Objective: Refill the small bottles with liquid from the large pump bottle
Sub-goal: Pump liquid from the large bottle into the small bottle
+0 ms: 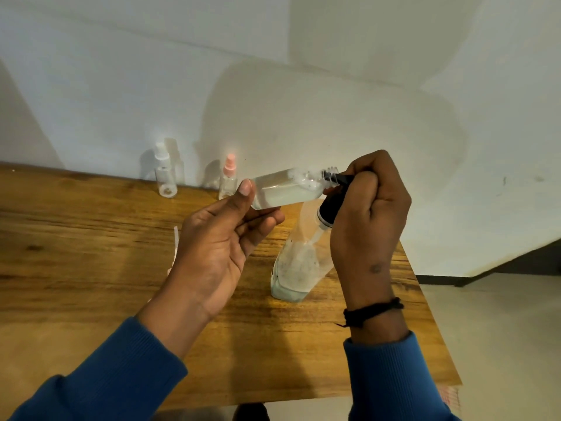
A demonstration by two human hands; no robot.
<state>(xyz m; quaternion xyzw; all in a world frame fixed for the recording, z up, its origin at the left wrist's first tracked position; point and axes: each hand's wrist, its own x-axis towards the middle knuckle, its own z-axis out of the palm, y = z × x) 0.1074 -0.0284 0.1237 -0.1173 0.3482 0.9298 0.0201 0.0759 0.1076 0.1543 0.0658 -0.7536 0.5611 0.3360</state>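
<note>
My left hand (226, 241) holds a small clear bottle (285, 191) on its side above the table, thumb on its base end and fingers under it; pale liquid fills much of it. Its open neck touches the black nozzle of the large pump bottle (299, 268), which stands tilted on the wooden table (91, 238) with a little pale liquid at its bottom. My right hand (368, 214) grips the black pump head from above. Two more small bottles stand by the wall: one with a white cap (165, 174), one with a pink spray cap (228, 180).
A thin white piece (175, 243), partly hidden behind my left hand, lies on the table. The white wall runs right behind the table. The table's right edge drops off to a pale floor (501, 344).
</note>
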